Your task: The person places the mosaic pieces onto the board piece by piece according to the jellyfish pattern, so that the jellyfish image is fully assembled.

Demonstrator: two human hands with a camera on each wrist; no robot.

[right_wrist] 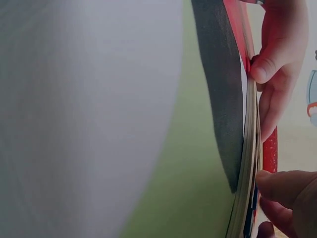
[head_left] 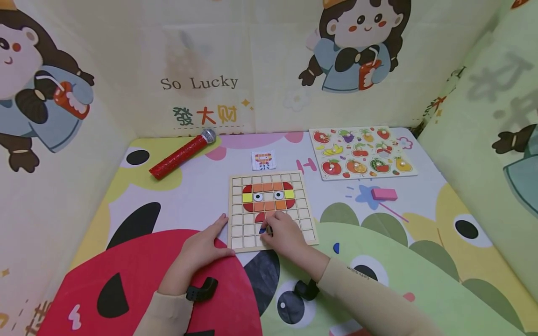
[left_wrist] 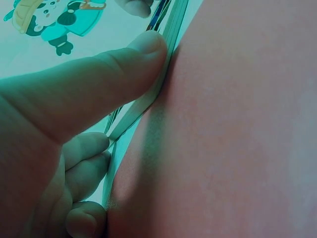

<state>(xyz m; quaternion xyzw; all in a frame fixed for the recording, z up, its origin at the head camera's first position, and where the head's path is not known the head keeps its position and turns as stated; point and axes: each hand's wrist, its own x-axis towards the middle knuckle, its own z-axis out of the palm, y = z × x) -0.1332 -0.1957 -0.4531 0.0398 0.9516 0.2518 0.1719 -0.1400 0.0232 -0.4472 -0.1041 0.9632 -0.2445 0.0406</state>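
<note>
A wooden grid board (head_left: 237,231) lies flat, with red, orange and yellow tiles and two round eye tiles (head_left: 258,197) set in its squares. My left hand (head_left: 203,247) rests at the board's near left corner, its fingers along the left side and the thumb against the near edge. In the left wrist view, that thumb (left_wrist: 119,69) lies straight on the board's rim. Over the lower middle squares, my right hand (head_left: 286,235) pinches a small blue tile (head_left: 262,230) close to the board, just below a red tile (head_left: 260,217). Its fingers partly cover the blue tile.
Behind the board lies a small pattern card (head_left: 263,160). A red microphone (head_left: 180,156) is at the back left, a fruit puzzle board (head_left: 361,154) at the back right. A pink block (head_left: 384,194) and another blue piece (head_left: 336,248) lie to the right.
</note>
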